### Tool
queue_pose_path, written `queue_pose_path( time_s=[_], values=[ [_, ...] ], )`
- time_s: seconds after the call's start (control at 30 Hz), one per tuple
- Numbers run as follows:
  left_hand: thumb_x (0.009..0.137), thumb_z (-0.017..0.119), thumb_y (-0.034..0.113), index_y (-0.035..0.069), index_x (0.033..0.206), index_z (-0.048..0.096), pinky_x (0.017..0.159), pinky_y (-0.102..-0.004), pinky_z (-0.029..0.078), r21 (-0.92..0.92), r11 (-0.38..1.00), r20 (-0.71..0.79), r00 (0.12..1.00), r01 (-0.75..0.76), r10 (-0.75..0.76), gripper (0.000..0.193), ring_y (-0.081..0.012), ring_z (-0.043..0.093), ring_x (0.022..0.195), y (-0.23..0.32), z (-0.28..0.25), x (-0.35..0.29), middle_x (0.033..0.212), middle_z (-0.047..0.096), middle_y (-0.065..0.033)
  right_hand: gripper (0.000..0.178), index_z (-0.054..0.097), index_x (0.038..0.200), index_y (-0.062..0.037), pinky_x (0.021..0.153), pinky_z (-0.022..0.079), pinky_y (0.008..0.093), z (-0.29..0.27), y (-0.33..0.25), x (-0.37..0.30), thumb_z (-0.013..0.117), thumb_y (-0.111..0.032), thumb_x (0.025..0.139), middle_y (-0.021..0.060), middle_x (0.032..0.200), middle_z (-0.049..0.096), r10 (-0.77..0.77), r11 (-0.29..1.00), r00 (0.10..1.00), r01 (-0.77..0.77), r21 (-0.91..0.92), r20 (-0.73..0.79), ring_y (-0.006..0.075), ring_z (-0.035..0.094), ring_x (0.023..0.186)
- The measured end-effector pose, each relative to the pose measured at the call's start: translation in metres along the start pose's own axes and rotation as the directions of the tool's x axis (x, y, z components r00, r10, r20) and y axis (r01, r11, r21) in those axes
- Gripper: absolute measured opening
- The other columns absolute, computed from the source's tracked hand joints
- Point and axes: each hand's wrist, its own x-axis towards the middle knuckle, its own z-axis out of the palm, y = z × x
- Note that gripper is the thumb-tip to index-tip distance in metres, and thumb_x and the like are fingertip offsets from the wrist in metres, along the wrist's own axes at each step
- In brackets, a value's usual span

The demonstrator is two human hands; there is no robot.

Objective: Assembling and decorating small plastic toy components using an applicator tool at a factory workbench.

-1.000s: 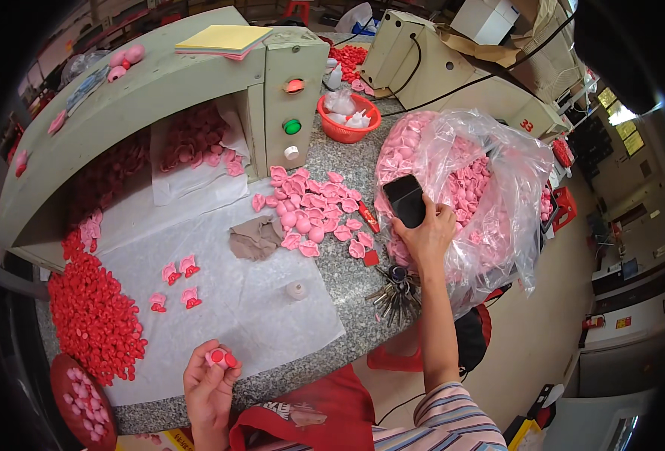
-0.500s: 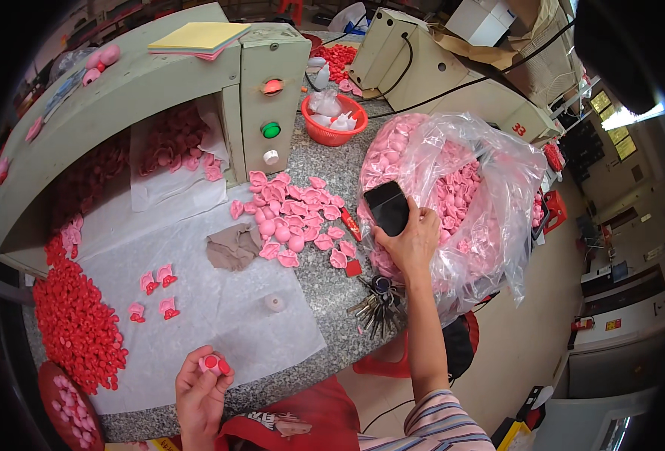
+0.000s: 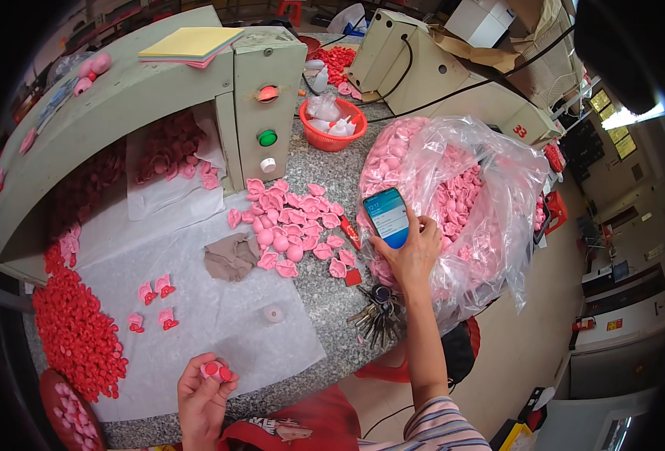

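My right hand (image 3: 416, 253) grips a smartphone (image 3: 387, 216) by its lower side, its screen lit blue, over the edge of a clear plastic bag (image 3: 509, 188) full of pink molded parts. Low at the front of the table, my left hand (image 3: 201, 395) pinches a small pink piece with round red feet (image 3: 217, 370). On the white sheet (image 3: 219, 316) lie several pink-and-red pieces (image 3: 165, 319) and a small pale bottle-like object (image 3: 274, 313). A heap of small red parts (image 3: 77, 331) spreads along the sheet's left side.
Loose pink parts (image 3: 295, 218) and a grey-brown cloth (image 3: 231, 258) lie mid-table. Beside my right forearm is a bunch of keys (image 3: 377, 312). A grey-green machine (image 3: 268, 98) with colored buttons arches over the left side. Farther back stands a red basket (image 3: 332, 139) of white bottles.
The phone's screen was dark and is now lit. My right hand still holds it in about the same place. The pink piece in my left hand has turned slightly.
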Motion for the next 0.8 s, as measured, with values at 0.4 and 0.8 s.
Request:
queue_pose_path(
  time_s=[0.4, 0.8],
  values=[
    [0.081, 0.06, 0.007, 0.001, 0.114, 0.044, 0.083, -0.0352, 0.05, -0.02, 1.0, 0.149, 0.989, -0.007, 0.009, 0.038, -0.0302, 0.055, 0.101, -0.005, 0.0, -0.015, 0.109, 0.051, -0.0168, 0.073, 0.051, 0.113, 0.0016, 0.088, 0.037, 0.0364, -0.099, -0.097, -0.088, 0.082, -0.027, 0.053, 0.0147, 0.11, 0.048, -0.16, 0.498, 0.984, 0.008, 0.867, 0.083, 0.0274, 0.047, 0.1],
    [0.072, 0.061, -0.009, -0.003, 0.105, 0.053, 0.084, -0.0272, 0.043, 0.083, 0.964, 0.287, 0.933, -0.252, 0.219, 0.035, -0.0161, 0.052, 0.097, -0.011, -0.004, -0.048, 0.106, 0.05, -0.0097, 0.086, 0.041, 0.125, -0.0016, 0.085, 0.045, 0.0337, -0.117, -0.196, -0.159, 0.082, -0.027, 0.054, 0.015, 0.115, 0.052, -0.615, 0.127, 0.711, -0.337, 0.933, 0.341, 0.0251, 0.055, 0.101]
  ],
)
